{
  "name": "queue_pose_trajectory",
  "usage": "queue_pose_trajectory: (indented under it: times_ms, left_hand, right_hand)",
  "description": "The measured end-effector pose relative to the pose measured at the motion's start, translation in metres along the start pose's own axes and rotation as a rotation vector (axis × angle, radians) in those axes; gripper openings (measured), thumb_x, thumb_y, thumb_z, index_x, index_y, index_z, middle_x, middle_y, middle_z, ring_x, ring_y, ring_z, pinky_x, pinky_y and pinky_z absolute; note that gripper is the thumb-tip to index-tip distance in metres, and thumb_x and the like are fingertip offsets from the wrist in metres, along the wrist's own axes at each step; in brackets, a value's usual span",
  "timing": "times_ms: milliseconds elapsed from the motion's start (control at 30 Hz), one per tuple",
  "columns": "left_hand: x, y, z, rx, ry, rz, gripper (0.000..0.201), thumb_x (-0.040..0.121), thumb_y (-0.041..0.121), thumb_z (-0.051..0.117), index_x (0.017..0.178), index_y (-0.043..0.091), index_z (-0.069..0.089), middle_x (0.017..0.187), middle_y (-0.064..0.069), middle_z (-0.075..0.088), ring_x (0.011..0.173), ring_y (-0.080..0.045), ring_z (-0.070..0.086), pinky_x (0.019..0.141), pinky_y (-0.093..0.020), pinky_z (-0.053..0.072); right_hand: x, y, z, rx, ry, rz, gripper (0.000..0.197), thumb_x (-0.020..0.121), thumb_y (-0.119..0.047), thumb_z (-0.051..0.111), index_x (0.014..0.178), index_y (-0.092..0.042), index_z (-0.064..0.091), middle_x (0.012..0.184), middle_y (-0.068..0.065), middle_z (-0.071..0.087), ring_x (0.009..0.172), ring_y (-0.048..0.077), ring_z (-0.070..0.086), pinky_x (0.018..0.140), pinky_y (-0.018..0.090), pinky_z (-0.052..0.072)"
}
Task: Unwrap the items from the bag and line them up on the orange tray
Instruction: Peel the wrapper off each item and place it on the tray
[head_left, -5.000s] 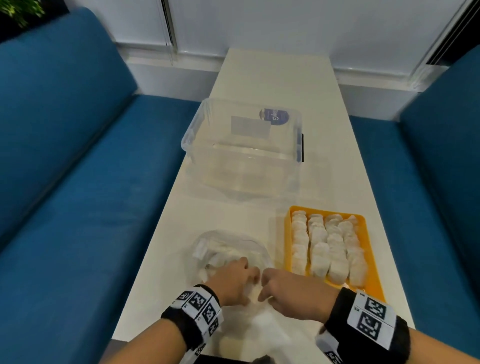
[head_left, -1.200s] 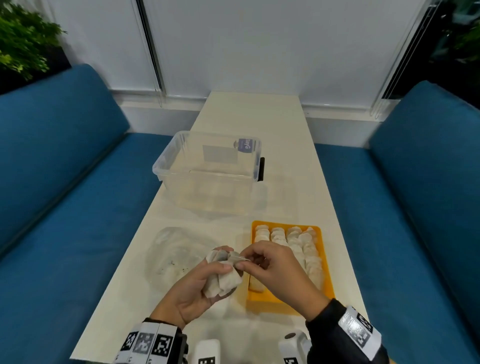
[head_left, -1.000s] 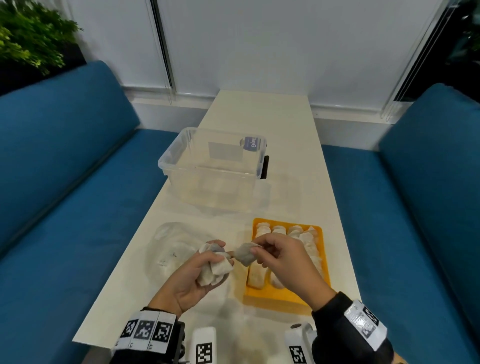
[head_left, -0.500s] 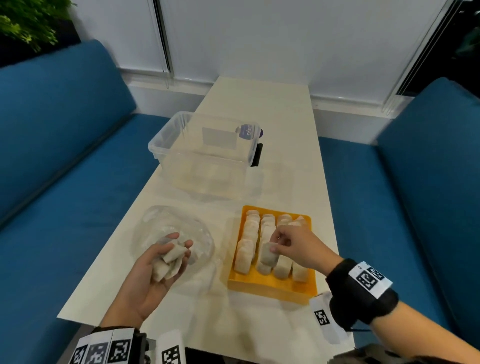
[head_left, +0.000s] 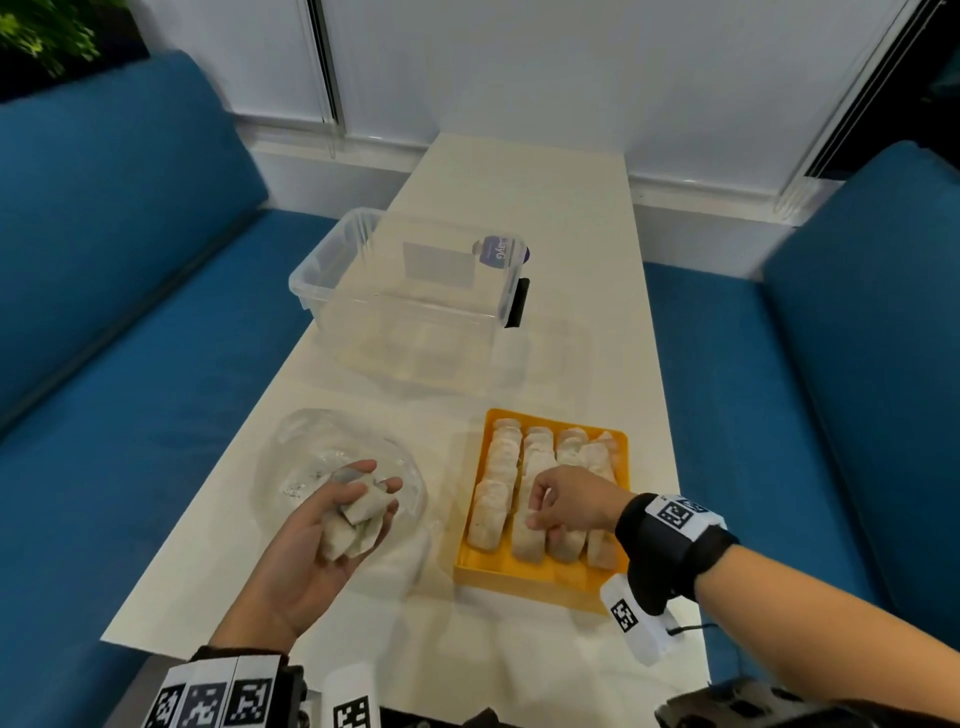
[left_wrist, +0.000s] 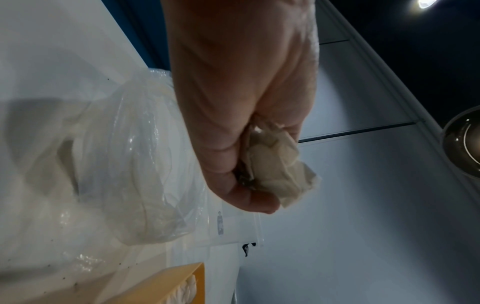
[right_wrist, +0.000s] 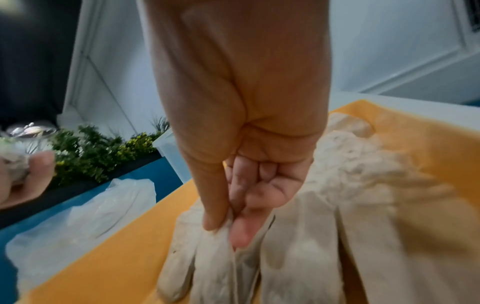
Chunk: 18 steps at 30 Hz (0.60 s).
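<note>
The orange tray lies on the table at the right and holds several pale dough-like pieces in rows. My right hand is low over the tray's near end. Its thumb and forefinger pinch the top of one pale piece standing among the rows. My left hand is palm up above the clear plastic bag, its fingers curled round a clump of several pale pieces. The bag lies crumpled and looks nearly empty.
A clear plastic box stands further back on the narrow white table. Blue sofas flank both long sides. The bag lies just left of the tray's wall. A plant sits behind the left sofa.
My right hand pulled one piece off the clump in my left hand and carried it right, down into the tray's rows. My left hand moved left over the bag, still holding the rest.
</note>
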<state>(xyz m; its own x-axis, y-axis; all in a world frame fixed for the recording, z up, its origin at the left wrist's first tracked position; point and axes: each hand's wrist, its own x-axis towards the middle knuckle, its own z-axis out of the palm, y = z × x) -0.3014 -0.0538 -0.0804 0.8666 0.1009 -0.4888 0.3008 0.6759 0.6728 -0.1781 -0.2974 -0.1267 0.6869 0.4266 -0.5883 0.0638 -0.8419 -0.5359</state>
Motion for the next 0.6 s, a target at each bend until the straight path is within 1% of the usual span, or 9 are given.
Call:
queue_pose_trajectory:
  times_ms: [100,167,233,300,367,433,467,533,600]
  left_hand:
    - [0.003,-0.001,0.003,0.009,-0.006,-0.004,0.018,0.090,0.010,0.044,0.099,0.011,0.060,0.090,-0.013,0.073,0.071,-0.019,0.070,0.066,-0.023,0.059]
    - [0.004,-0.001,0.004,0.009,-0.010,-0.004,0.019,0.090,0.010,0.044,0.100,0.011,0.060,0.090,-0.013,0.073,0.070,-0.019,0.070,0.067,-0.023,0.059]
    - [0.005,-0.001,0.005,0.016,-0.018,-0.007,0.019,0.091,0.010,0.044,0.101,0.011,0.059,0.090,-0.013,0.073,0.070,-0.019,0.070,0.069,-0.023,0.059]
    - [0.005,0.000,0.007,0.032,-0.028,-0.013,0.020,0.091,0.010,0.043,0.103,0.011,0.059,0.090,-0.012,0.073,0.071,-0.019,0.070,0.069,-0.023,0.059]
    - [0.006,-0.001,0.009,0.039,-0.039,-0.017,0.020,0.091,0.010,0.043,0.103,0.011,0.059,0.091,-0.012,0.073,0.072,-0.019,0.070,0.068,-0.023,0.059]
    - [0.007,-0.002,0.011,0.039,-0.052,-0.024,0.019,0.091,0.010,0.043,0.102,0.011,0.058,0.090,-0.013,0.072,0.071,-0.019,0.070,0.069,-0.024,0.059]
    - [0.007,-0.002,0.013,0.040,-0.059,-0.030,0.018,0.091,0.009,0.044,0.102,0.010,0.058,0.089,-0.013,0.072,0.071,-0.019,0.070,0.069,-0.024,0.059]
    - [0.008,-0.004,0.016,0.062,-0.082,-0.043,0.017,0.088,0.010,0.047,0.102,0.010,0.059,0.091,-0.014,0.071,0.073,-0.019,0.070,0.070,-0.024,0.059]
    - [0.009,-0.006,0.019,0.113,-0.111,-0.059,0.023,0.079,0.015,0.056,0.102,0.013,0.060,0.097,-0.014,0.070,0.077,-0.020,0.068,0.075,-0.027,0.057]
  right_hand:
    - [0.003,0.000,-0.001,-0.002,-0.004,0.007,0.017,0.083,-0.011,0.068,0.082,-0.015,0.052,0.065,-0.006,0.061,0.048,0.000,0.059,0.051,0.009,0.043]
    - [0.005,0.001,0.000,-0.002,-0.005,0.017,0.018,0.083,-0.007,0.068,0.081,-0.014,0.052,0.068,-0.005,0.060,0.046,-0.002,0.059,0.048,0.007,0.043]
    - [0.006,0.002,0.001,-0.026,0.024,0.010,0.018,0.082,-0.008,0.069,0.080,-0.014,0.052,0.071,-0.005,0.059,0.051,0.002,0.059,0.052,0.011,0.045]
    - [0.007,0.001,0.001,-0.055,0.069,0.000,0.019,0.081,-0.011,0.071,0.081,-0.015,0.052,0.076,-0.003,0.058,0.057,0.009,0.058,0.057,0.017,0.047]
    - [0.005,-0.001,0.001,-0.094,0.109,0.006,0.020,0.081,-0.015,0.071,0.090,-0.014,0.053,0.083,-0.001,0.056,0.069,0.015,0.056,0.066,0.025,0.047]
    - [0.002,-0.003,-0.002,-0.181,0.163,0.003,0.027,0.081,-0.020,0.071,0.101,-0.014,0.053,0.092,0.000,0.054,0.083,0.017,0.054,0.074,0.026,0.044]
    - [-0.001,-0.005,-0.005,-0.194,0.191,-0.002,0.030,0.082,-0.022,0.070,0.106,-0.014,0.053,0.094,0.000,0.054,0.086,0.017,0.054,0.077,0.026,0.044]
    - [-0.012,-0.012,-0.013,-0.166,0.244,-0.036,0.029,0.085,-0.025,0.067,0.108,-0.015,0.053,0.092,0.000,0.055,0.085,0.015,0.053,0.077,0.026,0.044]
    - [-0.027,-0.024,-0.019,-0.100,0.295,-0.122,0.024,0.086,-0.028,0.066,0.105,-0.018,0.055,0.088,-0.004,0.055,0.077,0.010,0.052,0.071,0.022,0.044]
